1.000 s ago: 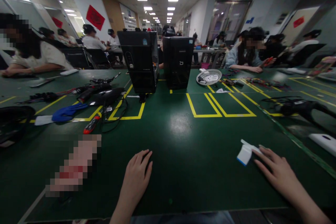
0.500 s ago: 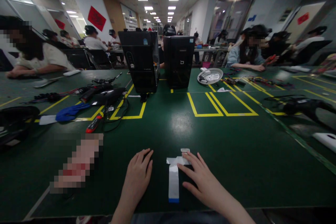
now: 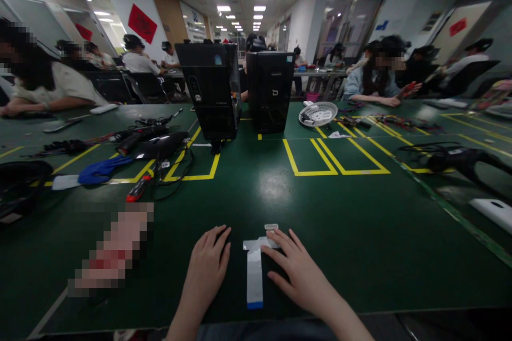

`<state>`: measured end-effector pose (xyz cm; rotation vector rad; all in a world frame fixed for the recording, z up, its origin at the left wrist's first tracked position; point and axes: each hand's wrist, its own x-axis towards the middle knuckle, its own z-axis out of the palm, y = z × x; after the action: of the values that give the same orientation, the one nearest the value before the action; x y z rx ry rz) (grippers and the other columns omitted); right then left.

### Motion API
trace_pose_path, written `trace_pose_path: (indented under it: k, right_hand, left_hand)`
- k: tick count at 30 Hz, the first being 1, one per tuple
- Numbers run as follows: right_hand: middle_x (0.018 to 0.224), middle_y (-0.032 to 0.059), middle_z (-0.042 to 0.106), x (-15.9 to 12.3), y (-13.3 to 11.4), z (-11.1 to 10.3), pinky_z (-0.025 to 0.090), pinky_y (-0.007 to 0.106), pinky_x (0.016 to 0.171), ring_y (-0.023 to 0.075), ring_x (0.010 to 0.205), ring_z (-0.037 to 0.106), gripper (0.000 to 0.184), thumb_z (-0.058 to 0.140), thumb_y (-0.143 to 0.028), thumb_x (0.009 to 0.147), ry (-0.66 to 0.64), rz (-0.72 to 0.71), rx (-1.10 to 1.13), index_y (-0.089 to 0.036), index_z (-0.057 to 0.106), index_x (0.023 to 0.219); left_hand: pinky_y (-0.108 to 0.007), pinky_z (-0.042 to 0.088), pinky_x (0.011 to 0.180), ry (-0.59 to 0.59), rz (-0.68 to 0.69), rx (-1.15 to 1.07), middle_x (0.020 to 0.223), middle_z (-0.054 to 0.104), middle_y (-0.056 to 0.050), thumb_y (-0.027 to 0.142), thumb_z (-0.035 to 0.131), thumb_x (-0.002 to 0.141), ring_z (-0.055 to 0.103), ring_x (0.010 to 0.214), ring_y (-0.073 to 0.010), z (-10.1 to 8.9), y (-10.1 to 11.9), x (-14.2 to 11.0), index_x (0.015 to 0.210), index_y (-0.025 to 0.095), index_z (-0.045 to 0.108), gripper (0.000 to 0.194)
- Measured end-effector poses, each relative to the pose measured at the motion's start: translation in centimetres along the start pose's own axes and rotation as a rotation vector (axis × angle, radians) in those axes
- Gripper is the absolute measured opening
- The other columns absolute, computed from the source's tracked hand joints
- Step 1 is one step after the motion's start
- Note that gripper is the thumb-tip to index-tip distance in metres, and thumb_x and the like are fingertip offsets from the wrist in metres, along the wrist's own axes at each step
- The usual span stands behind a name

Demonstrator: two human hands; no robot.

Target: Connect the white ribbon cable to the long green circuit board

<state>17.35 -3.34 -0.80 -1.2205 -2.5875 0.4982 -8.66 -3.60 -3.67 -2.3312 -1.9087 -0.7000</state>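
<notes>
A white flat ribbon cable (image 3: 255, 274) with a blue end strip lies on the green table (image 3: 344, 256), between my two hands. Its far end turns sideways, and a small pale connector-like piece shows just beyond. My right hand (image 3: 294, 266) lies flat with fingers spread, the index and middle fingertips touching the cable's far part. To the left of the cable, my left hand (image 3: 208, 261) rests palm down on the tabletop, fingers stretched out and holding nothing; a gap separates it from the cable.
Two black computer towers (image 3: 212, 90) stand ahead. Leftward lie a red-and-black screwdriver (image 3: 138, 188), a blue glove (image 3: 102, 169), cables and a pixelated flat item (image 3: 114, 250). A white basket (image 3: 319, 114) sits at the back. A black cabled device (image 3: 456, 157) is at right. Co-workers sit around.
My right hand has swept left from the right side of the table, bringing the ribbon cable beside my left hand. The cable now lies lengthwise. My left hand stays in place.
</notes>
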Motion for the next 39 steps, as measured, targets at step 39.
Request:
trace_pose_path:
  k: [39]
  right_hand:
    - [0.146,0.0372,0.023,-13.9,27.6,-11.9,0.024,0.06,0.099,0.0439,0.138,0.025,0.088,0.02,-0.065,0.089,0.553,1.26,-0.241,-0.002,0.025,0.15]
  left_hand:
    - [-0.049,0.047,0.099,-0.02,-0.019,-0.003,0.124,0.062,-0.011,0.031,0.043,0.095,0.057,0.116,-0.0281,-0.1,-0.1,0.1,0.126,0.018,0.06,0.038]
